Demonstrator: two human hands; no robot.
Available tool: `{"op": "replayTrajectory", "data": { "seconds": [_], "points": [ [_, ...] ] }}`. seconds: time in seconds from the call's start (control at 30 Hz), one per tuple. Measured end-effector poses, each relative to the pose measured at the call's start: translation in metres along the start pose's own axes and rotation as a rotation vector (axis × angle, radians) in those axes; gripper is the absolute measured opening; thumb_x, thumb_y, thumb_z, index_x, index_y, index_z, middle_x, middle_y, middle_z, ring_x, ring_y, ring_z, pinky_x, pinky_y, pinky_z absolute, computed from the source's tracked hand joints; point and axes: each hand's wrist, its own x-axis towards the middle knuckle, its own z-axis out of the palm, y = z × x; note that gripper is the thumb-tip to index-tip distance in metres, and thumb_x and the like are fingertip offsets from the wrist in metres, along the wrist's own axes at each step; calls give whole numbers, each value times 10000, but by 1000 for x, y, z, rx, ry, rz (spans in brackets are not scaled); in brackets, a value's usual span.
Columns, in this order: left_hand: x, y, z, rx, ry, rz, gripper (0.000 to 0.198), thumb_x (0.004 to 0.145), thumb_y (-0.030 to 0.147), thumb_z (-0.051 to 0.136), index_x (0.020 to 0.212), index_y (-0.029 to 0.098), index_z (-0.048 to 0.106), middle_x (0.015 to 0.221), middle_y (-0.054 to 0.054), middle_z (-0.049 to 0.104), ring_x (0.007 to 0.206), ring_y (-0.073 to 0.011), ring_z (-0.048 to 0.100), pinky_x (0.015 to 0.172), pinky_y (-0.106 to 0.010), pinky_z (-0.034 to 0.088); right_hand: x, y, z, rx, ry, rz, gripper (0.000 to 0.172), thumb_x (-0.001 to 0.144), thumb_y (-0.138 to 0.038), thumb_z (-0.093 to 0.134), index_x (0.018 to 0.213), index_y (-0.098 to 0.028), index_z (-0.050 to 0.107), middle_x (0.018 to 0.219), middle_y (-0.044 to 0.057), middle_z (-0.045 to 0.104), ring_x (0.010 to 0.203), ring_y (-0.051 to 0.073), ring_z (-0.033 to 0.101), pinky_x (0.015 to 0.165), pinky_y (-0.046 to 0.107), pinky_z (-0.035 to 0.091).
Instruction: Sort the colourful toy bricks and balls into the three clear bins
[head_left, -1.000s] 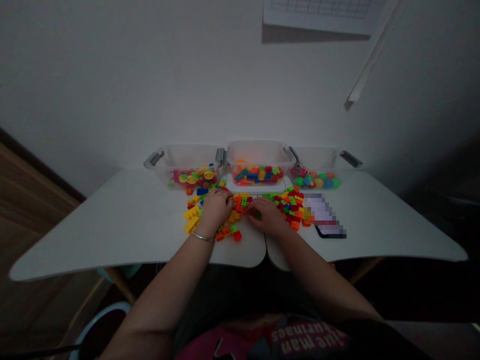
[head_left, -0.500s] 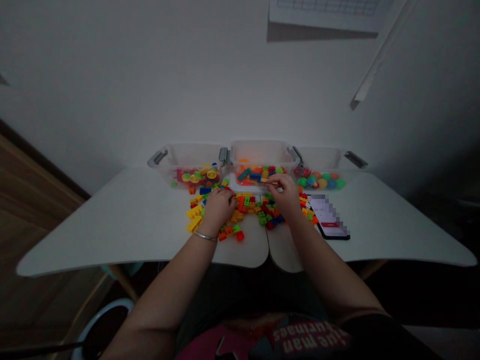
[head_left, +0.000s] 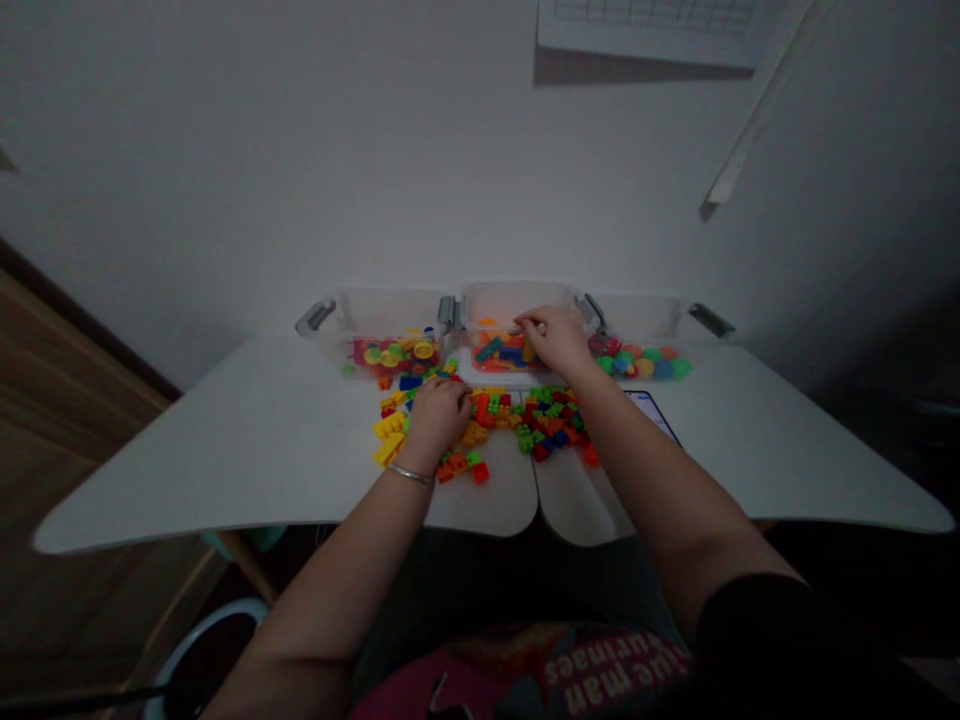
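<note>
My left hand (head_left: 439, 412) rests on the left part of a pile of toy building bricks (head_left: 493, 408), its fingers curled down; what they hold, if anything, is hidden. My right hand (head_left: 553, 338) is above the middle clear plastic bin (head_left: 517, 300), thumb and fingertips brought together over its inside. Anything between those fingertips is too small and dark to make out. Inside the middle bin lie orange, blue, teal and yellow bricks (head_left: 510, 354). Yellow bricks (head_left: 389, 438) lie beside my left wrist, and green, red and blue bricks (head_left: 551, 425) lie below my right forearm.
A left clear bin (head_left: 390, 308) holds yellow, red and green pieces. Colourful balls (head_left: 645, 362) fill the bottom of the right clear bin (head_left: 641, 315). A phone (head_left: 651, 408) lies partly behind my right forearm on the white table (head_left: 247, 450). The wall (head_left: 375, 150) rises behind the bins.
My right hand has moved up and forward from the middle bin's near edge to above its inside. The orange piece visible in its fingers earlier cannot be made out now. My left hand stays put.
</note>
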Motion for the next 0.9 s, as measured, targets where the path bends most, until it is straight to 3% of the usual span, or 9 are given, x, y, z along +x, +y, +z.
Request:
{"op": "replayTrajectory", "data": {
  "seconds": [0.13, 0.27, 0.4, 0.6, 0.77, 0.9],
  "points": [
    [0, 0, 0, -2, 6, -2, 296, 908, 227, 496, 1024, 181, 764, 1071, -83, 767, 1079, -256, 640, 1020, -403, 482, -9, -8, 3, -191, -18, -19, 367, 995, -302, 435, 937, -166, 772, 982, 139, 771, 978, 304, 661, 955, 475, 423],
    [0, 0, 1, -3, 9, 6, 298, 911, 230, 493, 1025, 179, 763, 1070, -86, 766, 1079, -255, 639, 1016, -399, 483, -14, -9, 3, -227, -14, -55, 390, 1013, -322, 407, 960, -169, 761, 1007, 134, 771, 1000, 298, 652, 966, 464, 396],
    [0, -1, 2, 0, 13, 5, 290, 909, 228, 495, 1015, 185, 762, 1063, -87, 765, 1077, -249, 637, 1018, -397, 480, -14, -3, 6, -149, -5, -56, 348, 1011, -326, 432, 1004, -188, 751, 1048, 118, 766, 1037, 283, 644, 1016, 458, 372],
    [0, 0, 0, -4, 7, 3, 297, 908, 224, 492, 1022, 182, 763, 1066, -87, 767, 1083, -250, 639, 1020, -398, 481, -15, 3, -1, 145, 139, -69, 339, 1008, -341, 402, 1130, -207, 689, 1160, 91, 737, 1094, 251, 642, 1002, 420, 453],
    [1, 1, -1, 0, 3, 8, 298, 911, 228, 490, 1019, 171, 761, 1072, -95, 765, 1072, -255, 643, 1014, -401, 486, -44, -11, -7, 249, 259, -72, 314, 970, -307, 433, 1190, -235, 645, 1169, 95, 725, 1093, 247, 645, 990, 420, 487],
    [1, 2, -3, 10, -14, 4, 287, 906, 226, 497, 1020, 180, 757, 1070, -94, 762, 1076, -248, 642, 1017, -400, 482, -74, -20, -2, 254, 233, -101, 290, 932, -282, 479, 1153, -226, 659, 1133, 100, 737, 1107, 265, 646, 1016, 448, 475]
  ]
}}
